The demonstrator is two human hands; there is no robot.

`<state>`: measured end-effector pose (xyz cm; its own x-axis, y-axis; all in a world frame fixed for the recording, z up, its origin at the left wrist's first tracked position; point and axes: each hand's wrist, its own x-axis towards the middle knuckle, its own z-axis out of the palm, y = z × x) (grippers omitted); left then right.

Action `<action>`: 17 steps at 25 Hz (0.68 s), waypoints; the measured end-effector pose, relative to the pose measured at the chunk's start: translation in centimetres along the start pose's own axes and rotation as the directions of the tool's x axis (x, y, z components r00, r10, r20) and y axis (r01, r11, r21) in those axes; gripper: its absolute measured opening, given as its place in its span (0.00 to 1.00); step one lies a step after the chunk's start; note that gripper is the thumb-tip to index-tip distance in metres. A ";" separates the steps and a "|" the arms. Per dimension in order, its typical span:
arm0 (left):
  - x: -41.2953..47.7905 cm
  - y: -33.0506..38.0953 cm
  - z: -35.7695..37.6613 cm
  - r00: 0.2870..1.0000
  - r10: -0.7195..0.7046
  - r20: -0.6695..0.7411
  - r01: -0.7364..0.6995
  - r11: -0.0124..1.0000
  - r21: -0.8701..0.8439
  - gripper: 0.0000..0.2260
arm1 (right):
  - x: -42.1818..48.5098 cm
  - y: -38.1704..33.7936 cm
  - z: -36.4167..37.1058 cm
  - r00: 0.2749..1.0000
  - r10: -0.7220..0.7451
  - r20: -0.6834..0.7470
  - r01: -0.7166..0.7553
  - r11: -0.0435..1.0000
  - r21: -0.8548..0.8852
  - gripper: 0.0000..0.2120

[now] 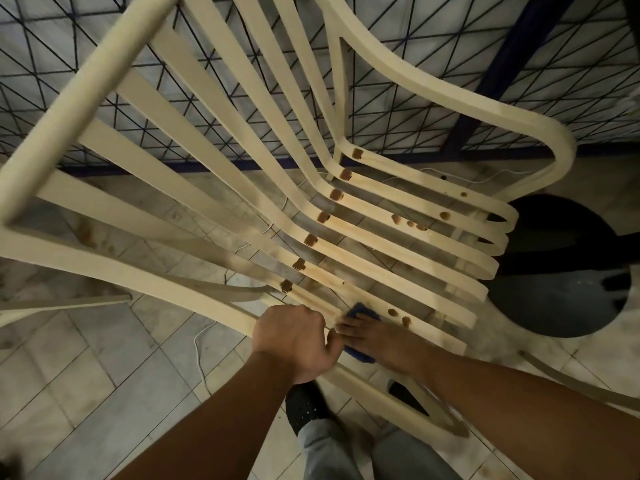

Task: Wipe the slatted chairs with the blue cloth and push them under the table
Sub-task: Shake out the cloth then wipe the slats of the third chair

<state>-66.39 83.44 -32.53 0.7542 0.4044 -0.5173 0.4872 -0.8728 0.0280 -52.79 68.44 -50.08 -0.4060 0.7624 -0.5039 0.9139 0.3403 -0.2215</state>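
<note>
A cream slatted plastic chair (381, 244) fills the view, seen from above and behind, with brown stains and drain holes along its seat slats. My left hand (294, 337) is closed around the chair's left armrest near the seat. Pressed flat on the nearest seat slats is my right hand (377, 337), holding the blue cloth (360, 311) down; only the cloth's edges show around the fingers.
A dark round object (561, 271) sits on the tiled floor to the right of the chair. A blue wire fence (242, 81) runs behind the chair. A thin white cable (201, 355) lies on the floor. My legs and black shoe (306, 407) stand below.
</note>
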 end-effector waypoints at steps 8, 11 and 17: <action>0.0 0.1 0.1 1.000 -0.007 0.004 0.007 1.000 -0.015 0.25 | 6.7 -1.0 -5.6 0.950 0.203 -0.238 -0.071 0.880 0.469 0.31; -0.2 0.1 -0.3 1.000 0.006 0.006 -0.006 1.000 -0.016 0.25 | 3.3 -1.2 -2.9 0.944 0.202 -0.262 -0.082 0.910 0.406 0.33; -0.2 0.0 -0.5 0.999 0.015 0.028 -0.015 1.000 -0.015 0.24 | -2.9 -2.2 2.4 0.971 0.233 -0.060 -0.213 0.948 0.236 0.46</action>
<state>-66.33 83.50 -32.01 0.7489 0.3830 -0.5408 0.4825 -0.8746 0.0488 -53.64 64.17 -50.18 -0.1812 0.8521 -0.4911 0.9536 0.0302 -0.2994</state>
